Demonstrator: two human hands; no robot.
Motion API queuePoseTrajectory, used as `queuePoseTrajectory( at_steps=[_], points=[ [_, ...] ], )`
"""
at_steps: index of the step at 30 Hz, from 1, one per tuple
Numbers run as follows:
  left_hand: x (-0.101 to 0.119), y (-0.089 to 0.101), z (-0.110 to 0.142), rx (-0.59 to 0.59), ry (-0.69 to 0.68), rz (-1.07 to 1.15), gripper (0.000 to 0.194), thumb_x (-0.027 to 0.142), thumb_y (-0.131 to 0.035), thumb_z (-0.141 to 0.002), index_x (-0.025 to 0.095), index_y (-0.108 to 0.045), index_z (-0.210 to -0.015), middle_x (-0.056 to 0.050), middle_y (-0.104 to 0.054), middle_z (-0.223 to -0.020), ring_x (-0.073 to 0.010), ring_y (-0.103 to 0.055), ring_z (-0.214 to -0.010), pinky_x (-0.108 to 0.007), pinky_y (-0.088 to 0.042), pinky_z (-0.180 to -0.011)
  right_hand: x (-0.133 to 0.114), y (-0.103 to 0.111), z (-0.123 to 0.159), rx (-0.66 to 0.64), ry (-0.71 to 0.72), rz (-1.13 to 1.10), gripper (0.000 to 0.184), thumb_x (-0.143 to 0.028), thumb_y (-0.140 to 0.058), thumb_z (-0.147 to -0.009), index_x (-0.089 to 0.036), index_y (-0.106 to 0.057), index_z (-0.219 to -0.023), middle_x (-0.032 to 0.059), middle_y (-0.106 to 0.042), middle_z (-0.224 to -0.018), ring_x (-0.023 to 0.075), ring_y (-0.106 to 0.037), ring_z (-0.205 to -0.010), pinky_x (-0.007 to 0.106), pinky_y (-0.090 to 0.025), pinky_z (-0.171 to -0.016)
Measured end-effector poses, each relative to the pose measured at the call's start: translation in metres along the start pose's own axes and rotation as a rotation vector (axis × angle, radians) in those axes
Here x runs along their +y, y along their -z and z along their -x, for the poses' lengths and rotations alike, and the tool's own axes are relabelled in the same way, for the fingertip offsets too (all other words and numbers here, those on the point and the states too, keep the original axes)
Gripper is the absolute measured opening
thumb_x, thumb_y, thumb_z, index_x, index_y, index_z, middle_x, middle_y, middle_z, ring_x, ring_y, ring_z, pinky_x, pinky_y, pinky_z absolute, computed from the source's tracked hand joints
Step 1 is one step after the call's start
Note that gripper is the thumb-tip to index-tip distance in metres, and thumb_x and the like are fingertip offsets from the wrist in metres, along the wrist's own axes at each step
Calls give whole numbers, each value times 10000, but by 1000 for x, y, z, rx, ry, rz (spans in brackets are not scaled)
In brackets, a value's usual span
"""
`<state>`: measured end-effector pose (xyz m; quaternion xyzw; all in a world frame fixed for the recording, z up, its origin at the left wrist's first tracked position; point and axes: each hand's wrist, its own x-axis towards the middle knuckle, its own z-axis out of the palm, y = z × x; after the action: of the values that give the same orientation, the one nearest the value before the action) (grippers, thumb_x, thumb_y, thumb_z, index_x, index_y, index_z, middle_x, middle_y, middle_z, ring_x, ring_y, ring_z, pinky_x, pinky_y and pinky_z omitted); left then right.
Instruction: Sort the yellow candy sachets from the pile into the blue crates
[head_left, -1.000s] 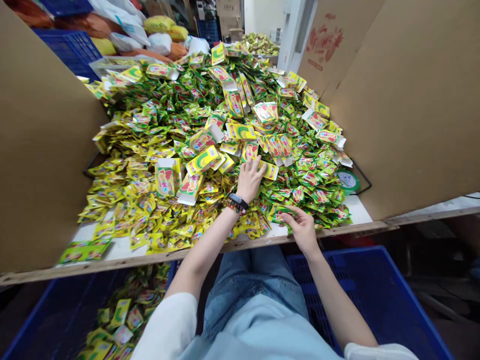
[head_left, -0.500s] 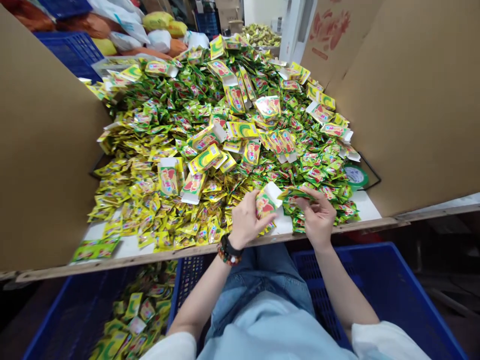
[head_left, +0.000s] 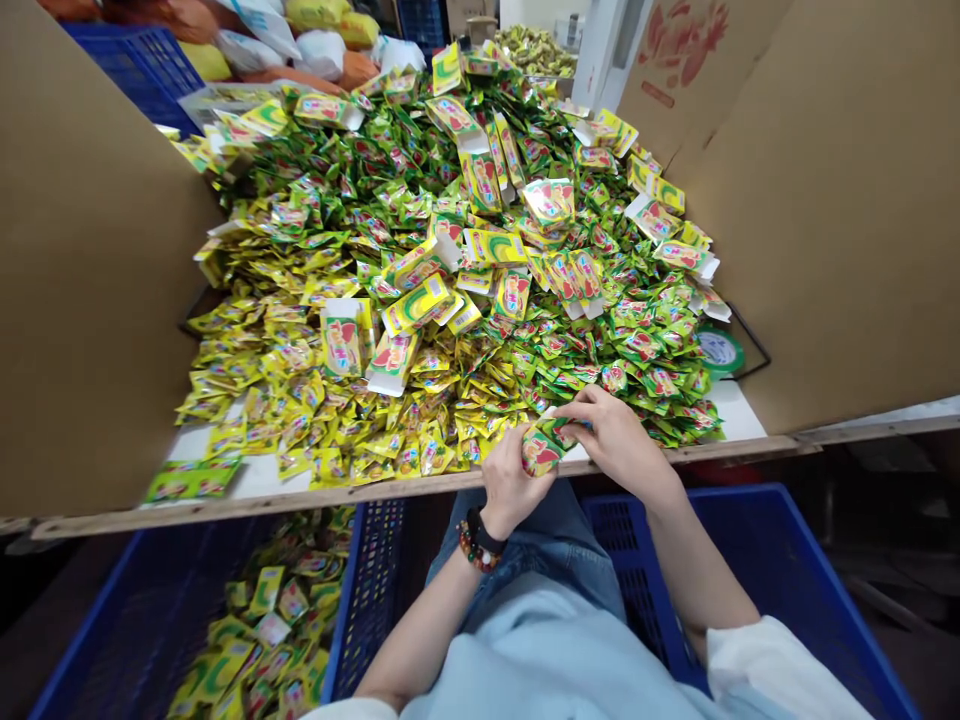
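I have both hands together low in the middle of the frame, just above the wooden front edge (head_left: 420, 490) of the white surface (head_left: 739, 410). The left hand (head_left: 510, 480), with a black wristband (head_left: 480, 532) and a beaded bracelet (head_left: 472, 548), curls up from below. The right hand (head_left: 619, 435) comes across from the lower right, its fingers (head_left: 589, 408) pressing on top. Between them sits a small bunch of foil sachets (head_left: 544, 448). Both grips are closed around it, nearly meeting, and I can't tell how many sachets the bunch holds.

These should weigh almost nothing and give softly under pressure. The glossy film will likely slide against itself, so I'd pinch one by its flat sealed edge, not its puffy middle. A loose heap of yellow-green sachets (head_left: 450, 210) spreads across the surface between tall cardboard panels (head_left: 97, 260), with thin printed cartons (head_left: 343, 340) lying on top. A green-rimmed tape roll (head_left: 720, 352) lies at the heap's right edge. More sachets (head_left: 262, 620) fill the blue plastic crate (head_left: 367, 600) at lower left.
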<state>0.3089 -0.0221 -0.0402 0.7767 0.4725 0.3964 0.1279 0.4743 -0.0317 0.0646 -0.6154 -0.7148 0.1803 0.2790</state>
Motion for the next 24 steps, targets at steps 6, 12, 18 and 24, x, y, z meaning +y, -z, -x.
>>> queuePoseTrajectory(
  at_steps=[6, 12, 18, 24],
  points=[
    [-6, -10, 16, 16, 43, -11, 514, 303, -695, -692, 172, -538, -1164, -76, -693, -920, -241, -686, -802, -349, -554, -705, -7, -10, 4, -86, -29, 165, 170, -118, -626, -849, -208, -756, -909, 48, -585, -877, 161, -600, -755, 258, -449, -675],
    [-7, -11, 20, 12, 48, 16, 503, 317, -707, -699, 164, -541, -1149, -77, -697, -904, -234, -692, -795, -343, -560, -705, -17, -12, 6, -98, -55, 282, 249, -112, -582, -864, -249, -763, -965, 56, -581, -860, 174, -603, -739, 263, -414, -624],
    [-7, -9, 16, 15, 33, 22, 495, 361, -677, -745, 164, -532, -1175, -100, -703, -938, -245, -699, -820, -351, -567, -718, -17, -35, 7, 56, -20, 217, 221, -115, -601, -849, -217, -735, -992, 70, -666, -905, 197, -615, -797, 286, -438, -686],
    [-13, -12, 19, 61, 19, 35, 480, 364, -573, -840, 132, -493, -1252, -147, -702, -1005, -258, -707, -885, -361, -567, -748, -14, -69, 22, 292, 60, 33, 232, -219, -515, -954, -261, -718, -1056, 33, -762, -919, 269, -586, -1095, 506, -262, -1037]
  ],
)
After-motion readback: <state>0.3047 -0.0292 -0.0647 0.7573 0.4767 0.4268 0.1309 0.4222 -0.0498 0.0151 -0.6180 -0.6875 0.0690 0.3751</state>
